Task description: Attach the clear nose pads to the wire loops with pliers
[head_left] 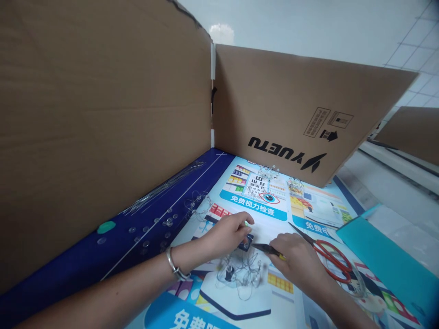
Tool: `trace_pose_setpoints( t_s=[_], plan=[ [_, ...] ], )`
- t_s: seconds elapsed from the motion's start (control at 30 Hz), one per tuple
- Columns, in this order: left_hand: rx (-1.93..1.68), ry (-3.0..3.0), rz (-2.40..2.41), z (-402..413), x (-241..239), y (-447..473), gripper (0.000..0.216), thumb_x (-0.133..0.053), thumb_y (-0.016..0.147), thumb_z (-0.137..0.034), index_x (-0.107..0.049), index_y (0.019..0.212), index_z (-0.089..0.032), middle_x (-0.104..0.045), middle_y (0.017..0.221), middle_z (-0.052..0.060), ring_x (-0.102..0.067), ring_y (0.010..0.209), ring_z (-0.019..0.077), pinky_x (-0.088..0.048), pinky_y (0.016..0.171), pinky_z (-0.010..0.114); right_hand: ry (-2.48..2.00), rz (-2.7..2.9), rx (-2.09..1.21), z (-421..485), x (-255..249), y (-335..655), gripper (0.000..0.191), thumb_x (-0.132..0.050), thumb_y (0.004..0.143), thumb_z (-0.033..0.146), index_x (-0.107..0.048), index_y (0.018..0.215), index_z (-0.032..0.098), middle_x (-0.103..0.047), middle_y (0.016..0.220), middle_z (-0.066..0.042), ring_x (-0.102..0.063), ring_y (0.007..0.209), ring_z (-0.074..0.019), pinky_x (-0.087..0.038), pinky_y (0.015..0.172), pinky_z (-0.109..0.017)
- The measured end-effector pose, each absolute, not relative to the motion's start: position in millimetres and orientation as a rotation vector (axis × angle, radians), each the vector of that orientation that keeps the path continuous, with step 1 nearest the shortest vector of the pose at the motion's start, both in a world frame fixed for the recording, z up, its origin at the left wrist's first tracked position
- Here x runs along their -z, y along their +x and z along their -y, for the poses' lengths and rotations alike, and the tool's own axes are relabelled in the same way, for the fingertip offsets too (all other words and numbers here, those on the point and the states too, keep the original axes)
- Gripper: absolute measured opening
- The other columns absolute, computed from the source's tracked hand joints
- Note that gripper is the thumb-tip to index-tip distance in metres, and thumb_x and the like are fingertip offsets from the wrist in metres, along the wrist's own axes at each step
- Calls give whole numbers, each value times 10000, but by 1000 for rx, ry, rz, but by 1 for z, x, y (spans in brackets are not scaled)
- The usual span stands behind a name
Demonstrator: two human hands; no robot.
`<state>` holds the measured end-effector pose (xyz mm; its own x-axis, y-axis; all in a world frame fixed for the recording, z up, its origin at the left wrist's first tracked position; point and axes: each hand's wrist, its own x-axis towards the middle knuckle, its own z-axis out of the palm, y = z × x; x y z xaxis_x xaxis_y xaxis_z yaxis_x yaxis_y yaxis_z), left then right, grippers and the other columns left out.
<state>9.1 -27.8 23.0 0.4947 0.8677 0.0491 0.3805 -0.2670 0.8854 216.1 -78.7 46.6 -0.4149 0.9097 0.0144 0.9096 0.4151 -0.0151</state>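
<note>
My left hand [233, 230], with a silver bracelet at the wrist, is closed in a pinch over the printed sheet; what its fingertips hold is too small to make out. In my right hand [297, 253] is a pair of needle-nose pliers [265, 248], dark jaws pointing at the left fingertips. A tangle of thin wire with clear beads [243, 274] lies just below both hands. Scissors with red handles [332, 260] rest beside my right hand, blades pointing up and left.
Loose clear discs [146, 244], a green round piece [106, 227] and straight wires [161, 187] lie on the blue strip at left. More wire bundles [199, 205] sit farther back. Cardboard walls [274, 109] stand behind and left. A teal folder [387, 260] is at right.
</note>
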Motion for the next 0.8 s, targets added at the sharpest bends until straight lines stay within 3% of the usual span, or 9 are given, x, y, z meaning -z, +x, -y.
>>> trace_pose_setpoints(
  t_s=[0.5, 0.8],
  plan=[
    [-725, 1953, -1114, 27, -24, 9, 193, -416, 829, -247, -555, 955, -206, -600, 694, -12, -575, 667, 148, -411, 585, 222, -1625, 2695, 127, 79, -44, 217, 74, -534, 787, 225, -574, 726, 210, -593, 739, -3, -509, 738, -169, -292, 671, -288],
    [-688, 1941, -1014, 28, -28, 7, 175, -419, 830, -240, -576, 887, -188, -591, 691, -16, -558, 625, 122, -400, 559, 202, -1596, 2610, -241, 76, -45, 219, 230, -473, 847, 349, -564, 696, 202, -574, 712, 6, -514, 713, -136, -321, 630, -240]
  ],
)
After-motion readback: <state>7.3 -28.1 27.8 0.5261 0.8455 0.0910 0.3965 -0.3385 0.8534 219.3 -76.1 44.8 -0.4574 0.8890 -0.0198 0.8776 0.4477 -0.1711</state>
